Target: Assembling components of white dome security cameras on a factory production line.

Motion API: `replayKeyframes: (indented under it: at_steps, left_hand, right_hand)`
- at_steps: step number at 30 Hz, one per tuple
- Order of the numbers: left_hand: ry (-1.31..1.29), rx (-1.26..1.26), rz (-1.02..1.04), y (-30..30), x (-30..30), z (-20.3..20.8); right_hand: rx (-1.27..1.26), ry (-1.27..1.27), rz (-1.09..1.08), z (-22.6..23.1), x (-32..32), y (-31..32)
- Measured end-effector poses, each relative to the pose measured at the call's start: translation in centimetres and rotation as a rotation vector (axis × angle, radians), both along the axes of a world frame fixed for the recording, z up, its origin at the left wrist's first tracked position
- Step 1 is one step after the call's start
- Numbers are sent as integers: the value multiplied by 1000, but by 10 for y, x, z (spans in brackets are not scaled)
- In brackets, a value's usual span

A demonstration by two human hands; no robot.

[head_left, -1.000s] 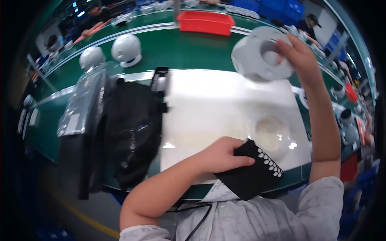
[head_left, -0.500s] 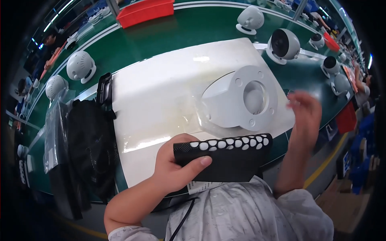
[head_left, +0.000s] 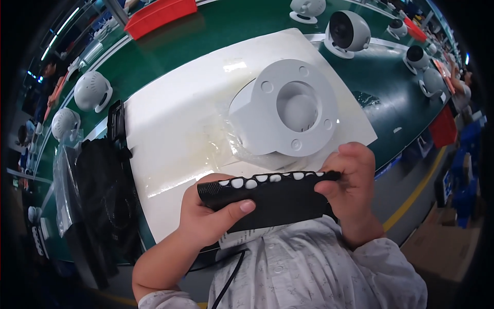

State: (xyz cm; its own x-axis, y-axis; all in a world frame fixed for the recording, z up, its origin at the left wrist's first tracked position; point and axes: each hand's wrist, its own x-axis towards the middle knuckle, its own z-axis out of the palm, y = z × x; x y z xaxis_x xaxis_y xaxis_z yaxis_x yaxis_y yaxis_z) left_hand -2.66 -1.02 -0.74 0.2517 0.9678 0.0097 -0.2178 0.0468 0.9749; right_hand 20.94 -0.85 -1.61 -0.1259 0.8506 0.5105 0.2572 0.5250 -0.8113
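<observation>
- I have the left hand (head_left: 206,219) closed on the left end of the black sheet (head_left: 283,203), thumb in front.
- Right hand (head_left: 355,180): thumb and fingers pinch the right corner.
- Sheet location: between shirt (head_left: 283,265) and white housing (head_left: 265,117).
- I advise gripping margins only, thumbs clear of white pads (head_left: 275,178).

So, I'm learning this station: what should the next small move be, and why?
Probably the right hand should peel one white oval pad off the thin black sheet: the left hand holds that sheet, the right is at its right end, and the white rounded plastic device lies ring-up, showing small circular marks that might take pads.
</observation>
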Motion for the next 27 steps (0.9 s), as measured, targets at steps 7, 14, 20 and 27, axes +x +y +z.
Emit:
replayKeyframes:
  at_steps: [7,14,20,27]
  left_hand:
    - [154,99,56,-2,1,-1]
    - [207,110,47,-2,0,-3]
    - [243,158,20,1,1,-3]
    - [248,154,40,-1,5,-4]
  right_hand:
    - [-142,276,158,1,-3,5]
    - [352,-194,-48,17,-10,10]
    - [534,-195,46,13,-14,12]
    - [368,-244,166,20,-27,10]
